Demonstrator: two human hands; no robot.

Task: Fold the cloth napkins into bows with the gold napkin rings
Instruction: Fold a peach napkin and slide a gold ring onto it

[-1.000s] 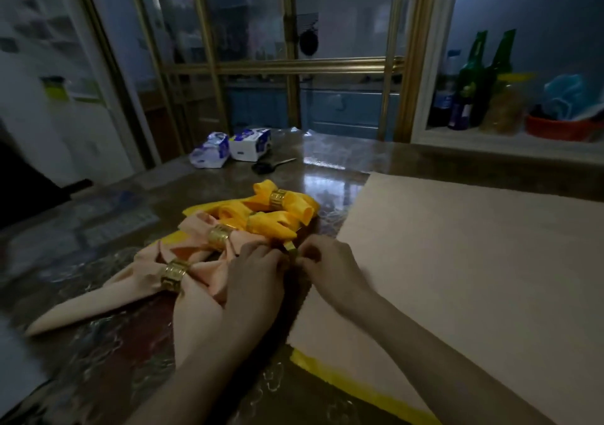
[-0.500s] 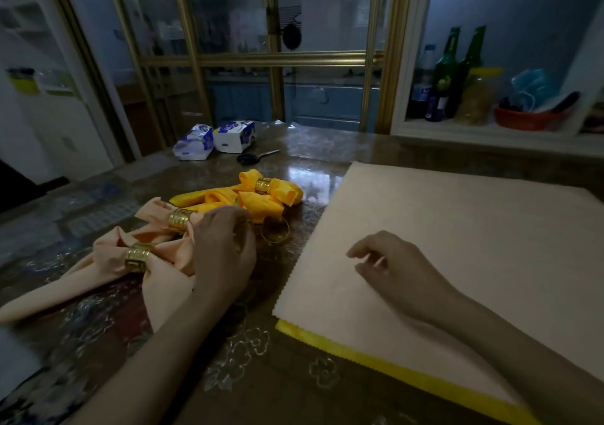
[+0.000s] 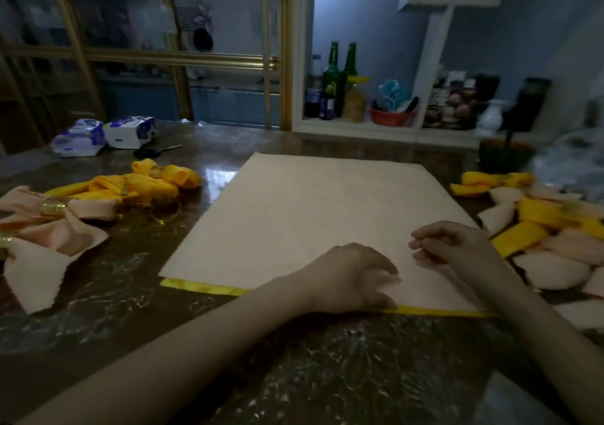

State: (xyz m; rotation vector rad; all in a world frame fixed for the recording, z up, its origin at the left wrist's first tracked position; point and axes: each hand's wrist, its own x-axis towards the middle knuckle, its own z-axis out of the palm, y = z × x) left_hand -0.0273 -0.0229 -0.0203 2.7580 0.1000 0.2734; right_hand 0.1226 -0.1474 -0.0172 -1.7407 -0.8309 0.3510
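Head view — forward and down, close over the table (image 3: 327, 375).

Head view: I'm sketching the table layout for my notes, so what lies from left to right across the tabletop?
Peach bows → yellow bows → flat peach napkin → pile of peach and yellow napkins.

The yellow cloth (image 3: 202, 287) under the flat pale peach napkin (image 3: 310, 215) shows only as a thin strip along the near edge, partly covered by the left hand (image 3: 349, 277). The heap of folded peach and yellow napkins (image 3: 555, 238) at right is blurred and cut by the frame edge; the peach napkin bow (image 3: 55, 228) at left is cut too, one gold ring (image 3: 5, 239) half out of view.
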